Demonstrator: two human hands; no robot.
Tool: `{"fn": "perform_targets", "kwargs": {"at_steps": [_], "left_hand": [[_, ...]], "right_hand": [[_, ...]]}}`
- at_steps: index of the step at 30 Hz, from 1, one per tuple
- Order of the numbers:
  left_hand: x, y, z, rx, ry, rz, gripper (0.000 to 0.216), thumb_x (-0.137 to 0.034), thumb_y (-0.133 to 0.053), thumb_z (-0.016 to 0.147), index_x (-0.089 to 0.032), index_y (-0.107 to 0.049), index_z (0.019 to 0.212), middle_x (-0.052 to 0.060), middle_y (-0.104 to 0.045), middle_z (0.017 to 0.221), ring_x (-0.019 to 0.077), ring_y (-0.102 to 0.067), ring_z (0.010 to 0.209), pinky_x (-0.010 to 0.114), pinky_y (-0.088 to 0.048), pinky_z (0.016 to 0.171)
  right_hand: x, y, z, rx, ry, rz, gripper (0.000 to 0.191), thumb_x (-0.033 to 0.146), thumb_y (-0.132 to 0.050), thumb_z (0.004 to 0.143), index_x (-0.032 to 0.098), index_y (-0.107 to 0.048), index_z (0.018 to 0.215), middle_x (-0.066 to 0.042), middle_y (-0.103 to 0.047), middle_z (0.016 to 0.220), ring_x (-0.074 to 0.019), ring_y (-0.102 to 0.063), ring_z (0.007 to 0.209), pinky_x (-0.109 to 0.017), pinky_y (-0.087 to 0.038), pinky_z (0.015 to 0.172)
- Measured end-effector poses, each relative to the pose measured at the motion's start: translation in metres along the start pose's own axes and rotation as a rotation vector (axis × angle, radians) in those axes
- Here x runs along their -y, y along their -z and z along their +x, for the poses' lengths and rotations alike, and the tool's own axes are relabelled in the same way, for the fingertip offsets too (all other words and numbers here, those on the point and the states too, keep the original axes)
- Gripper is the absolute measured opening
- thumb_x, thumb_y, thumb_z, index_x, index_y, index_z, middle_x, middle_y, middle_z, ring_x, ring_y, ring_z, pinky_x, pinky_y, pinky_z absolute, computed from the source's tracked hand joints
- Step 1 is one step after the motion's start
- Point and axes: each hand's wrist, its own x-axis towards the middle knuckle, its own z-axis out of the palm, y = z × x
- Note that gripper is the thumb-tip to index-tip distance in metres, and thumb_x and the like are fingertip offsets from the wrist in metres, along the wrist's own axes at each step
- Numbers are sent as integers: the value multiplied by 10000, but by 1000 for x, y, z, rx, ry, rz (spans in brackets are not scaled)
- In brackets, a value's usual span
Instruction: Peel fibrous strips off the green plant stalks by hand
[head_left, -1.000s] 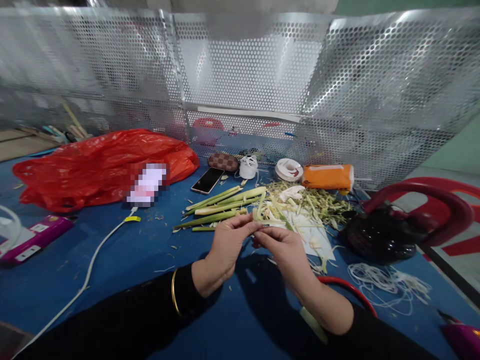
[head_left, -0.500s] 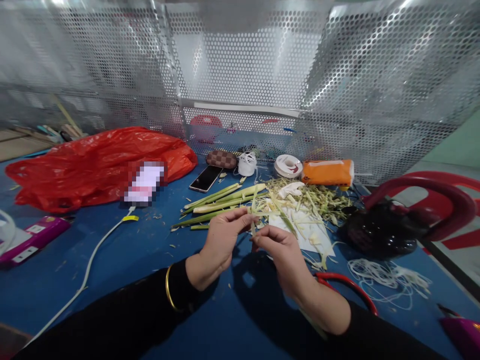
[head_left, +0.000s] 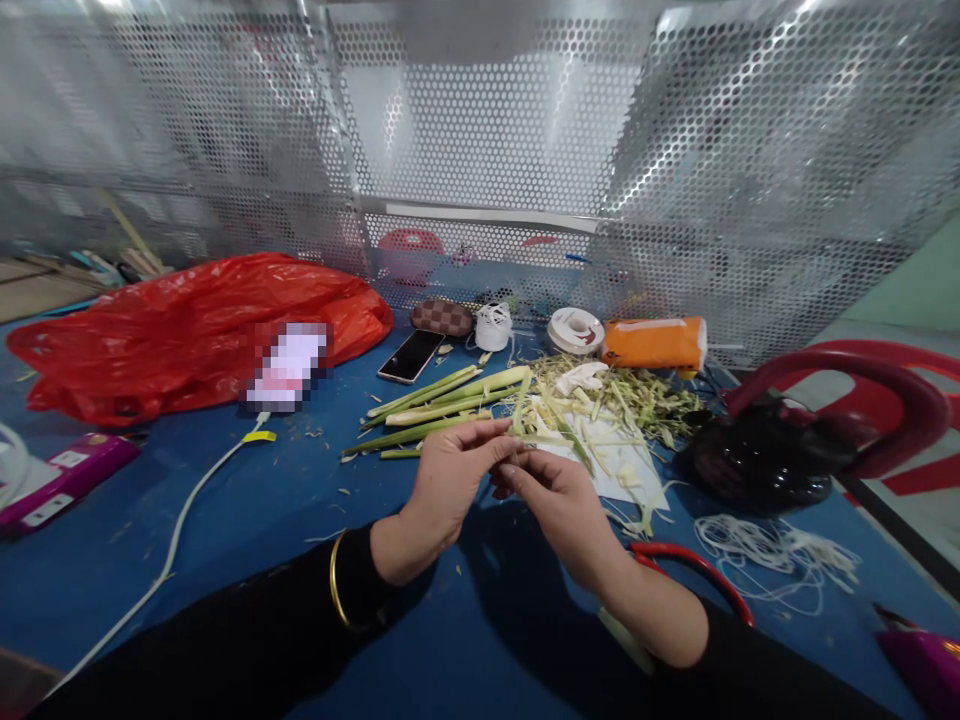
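My left hand (head_left: 450, 485) pinches pale green plant strips (head_left: 523, 402) between thumb and fingertips. Its fingers touch those of my right hand (head_left: 566, 505), which is pinched on the same strips from the right. One strip rises above the fingertips and another runs off to the right; where they meet is hidden by my fingers. Just beyond lie several thick green stalks (head_left: 427, 408). A heap of shredded plant scraps (head_left: 652, 400) spreads to the right, partly over a white paper sheet (head_left: 637, 485). A red handle (head_left: 705, 568) shows beside my right forearm.
A red plastic bag (head_left: 187, 300), a lit phone (head_left: 289, 368) on a white cable and a purple box (head_left: 75, 470) are at left. A dark phone (head_left: 412, 356), a white spool (head_left: 575, 330) and an orange packet (head_left: 655, 343) line the back. At right are a black pot (head_left: 765, 465) and tangled white string (head_left: 772, 550).
My fingertips have come closer together, with the right hand slightly higher. The strip that pointed down between my hands no longer shows, and the upright one leans further right.
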Motion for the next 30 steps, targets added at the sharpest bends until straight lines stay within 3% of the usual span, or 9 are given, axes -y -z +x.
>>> {"fn": "perform_targets", "kwargs": {"at_steps": [3,8,22,24,30], "left_hand": [[1,-1,-1,1,-14,28,254,-184,-808,587,-154,-773,837,21,-720,672,119,-605,566,224,-497,540],[6,1,1,-5,-55,54,240,-185,-797,596,-165,-779,835,26,-732,708,133,-622,608,230,-510,560],[6,0,1,-27,-22,7,183,-157,-799,593,-158,-774,774,35,-752,752,140,-657,669,234,-540,623],[4,1,3,-32,-23,7,196,-158,-798,593,-154,-773,788,30,-750,741,128,-651,664,229,-531,647],[-1,3,7,7,-42,-14,195,-162,-787,600,-162,-766,795,20,-750,780,116,-643,689,241,-510,712]], "right_hand": [[1,2,-1,-20,81,-72,211,306,-604,783,177,-651,623,-19,-648,638,-163,-586,652,-286,-466,667],[1,4,-1,31,191,-144,193,271,-583,819,198,-715,700,-27,-689,746,-186,-621,769,-297,-459,761],[-2,5,-2,117,221,-278,234,263,-546,859,190,-725,728,-31,-691,746,-183,-622,747,-279,-452,724],[-1,5,-1,74,164,-267,230,313,-563,845,183,-698,712,-30,-674,702,-185,-607,711,-293,-454,702],[10,14,6,-198,75,46,232,416,-691,734,191,-641,760,-10,-661,674,-171,-605,672,-304,-473,690]]}}
